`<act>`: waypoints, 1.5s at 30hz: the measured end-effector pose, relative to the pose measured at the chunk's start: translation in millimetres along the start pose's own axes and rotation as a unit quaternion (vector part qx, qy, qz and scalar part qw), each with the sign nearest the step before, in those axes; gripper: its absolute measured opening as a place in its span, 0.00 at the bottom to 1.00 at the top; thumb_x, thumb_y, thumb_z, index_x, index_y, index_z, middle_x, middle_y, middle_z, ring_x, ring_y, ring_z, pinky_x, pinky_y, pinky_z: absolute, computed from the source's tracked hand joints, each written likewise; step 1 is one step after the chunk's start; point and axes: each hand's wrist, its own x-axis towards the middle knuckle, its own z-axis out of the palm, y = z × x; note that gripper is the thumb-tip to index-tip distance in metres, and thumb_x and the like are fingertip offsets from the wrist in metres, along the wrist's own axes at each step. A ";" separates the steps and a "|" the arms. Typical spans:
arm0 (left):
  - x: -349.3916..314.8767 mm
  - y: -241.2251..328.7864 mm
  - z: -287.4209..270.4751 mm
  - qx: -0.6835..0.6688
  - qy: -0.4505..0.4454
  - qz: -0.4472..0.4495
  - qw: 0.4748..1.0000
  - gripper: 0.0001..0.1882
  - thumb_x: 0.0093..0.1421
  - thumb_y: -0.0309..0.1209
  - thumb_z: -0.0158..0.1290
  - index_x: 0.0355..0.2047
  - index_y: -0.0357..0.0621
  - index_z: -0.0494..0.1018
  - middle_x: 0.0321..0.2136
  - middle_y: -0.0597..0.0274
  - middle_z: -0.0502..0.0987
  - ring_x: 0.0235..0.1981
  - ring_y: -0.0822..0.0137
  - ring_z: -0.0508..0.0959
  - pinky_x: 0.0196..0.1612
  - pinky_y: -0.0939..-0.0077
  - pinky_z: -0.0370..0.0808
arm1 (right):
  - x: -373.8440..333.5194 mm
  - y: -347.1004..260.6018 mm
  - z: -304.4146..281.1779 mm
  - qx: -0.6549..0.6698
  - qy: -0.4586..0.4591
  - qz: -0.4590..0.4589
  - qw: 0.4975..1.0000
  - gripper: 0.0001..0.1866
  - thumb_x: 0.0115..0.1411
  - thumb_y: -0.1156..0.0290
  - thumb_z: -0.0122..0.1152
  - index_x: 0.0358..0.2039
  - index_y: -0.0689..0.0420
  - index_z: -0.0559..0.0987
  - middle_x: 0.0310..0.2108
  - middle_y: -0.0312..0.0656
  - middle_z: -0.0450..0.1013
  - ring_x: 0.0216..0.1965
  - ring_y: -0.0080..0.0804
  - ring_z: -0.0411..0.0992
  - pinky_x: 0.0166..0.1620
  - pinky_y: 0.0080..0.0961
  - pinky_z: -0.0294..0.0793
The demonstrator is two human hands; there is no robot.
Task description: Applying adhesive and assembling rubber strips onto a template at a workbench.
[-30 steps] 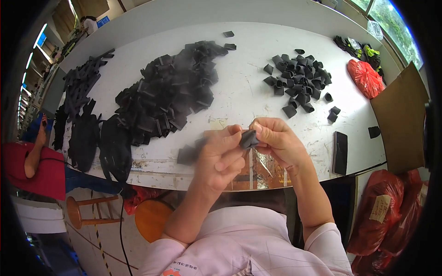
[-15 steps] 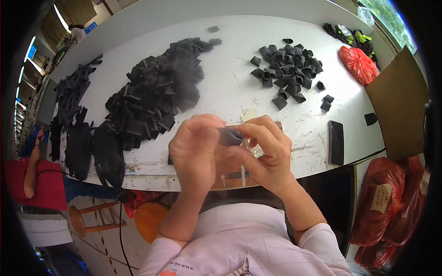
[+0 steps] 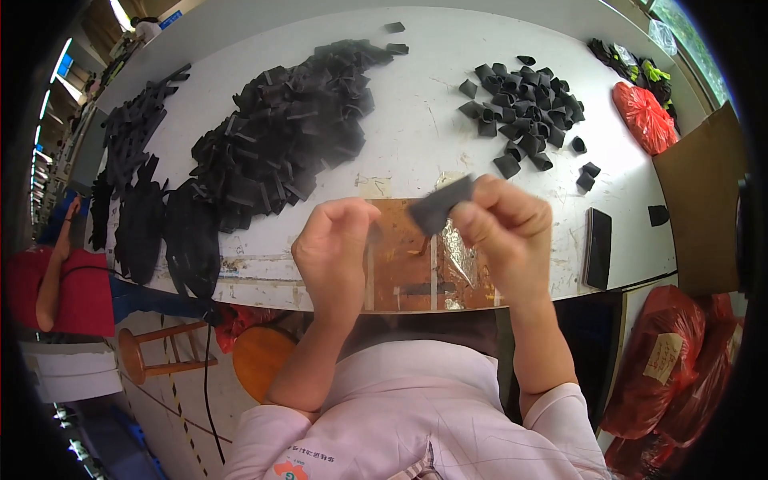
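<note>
My right hand [image 3: 508,232] pinches a small flat black fabric piece [image 3: 442,206] between thumb and fingers, above a brown board [image 3: 392,272] at the table's near edge. To its left, apart from that piece, my left hand [image 3: 332,248] is raised with fingers curled and fingertips together. A dark smear shows beside those fingertips, too blurred to name. Beyond my left hand lies a large heap of black fabric pieces [image 3: 280,128]. Beyond my right hand is a smaller pile of black fabric loops [image 3: 528,108], some standing open like short tubes.
Black strips [image 3: 136,128] and dark bundles [image 3: 192,240] lie at the table's left. On the right are a phone [image 3: 598,248], a red plastic bag [image 3: 644,116] and a cardboard sheet [image 3: 704,192]. Red sacks [image 3: 652,360] stand below. Another person's arm [image 3: 56,268] shows at far left.
My hands have moved apart. The right hand has carried the black fabric piece up and to the right, out of the left hand's reach; the piece now looks flat. The view has shifted slightly.
</note>
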 end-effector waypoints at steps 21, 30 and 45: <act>-26.5 -92.7 -60.4 0.421 -0.054 0.137 0.895 0.06 0.49 0.23 0.51 0.29 0.38 0.68 0.34 0.52 0.68 0.38 0.54 0.68 0.41 0.66 0.66 | -31.1 130.9 49.4 -0.195 0.031 0.198 0.960 0.23 0.58 0.59 0.50 0.36 0.73 0.70 0.15 0.47 0.70 0.17 0.29 0.71 0.19 0.24 0.68; -7.9 -101.7 -58.6 0.383 -0.023 0.003 0.923 0.04 0.45 0.25 0.55 0.21 0.39 0.71 0.29 0.53 0.71 0.37 0.54 0.69 0.39 0.67 0.67 | -29.2 124.5 53.2 -0.405 0.051 -0.016 0.913 0.17 0.54 0.67 0.55 0.39 0.66 0.70 0.23 0.49 0.70 0.23 0.45 0.71 0.29 0.32 0.71; -23.9 -41.2 -61.0 -0.242 -0.063 -0.350 0.903 0.08 0.53 0.23 0.51 0.34 0.37 0.70 0.26 0.58 0.75 0.26 0.70 0.76 0.28 0.81 0.74 | -23.3 94.7 53.3 0.332 -0.004 0.354 0.874 0.09 0.60 0.69 0.47 0.33 0.62 0.72 0.28 0.41 0.71 0.29 0.25 0.68 0.34 0.22 0.69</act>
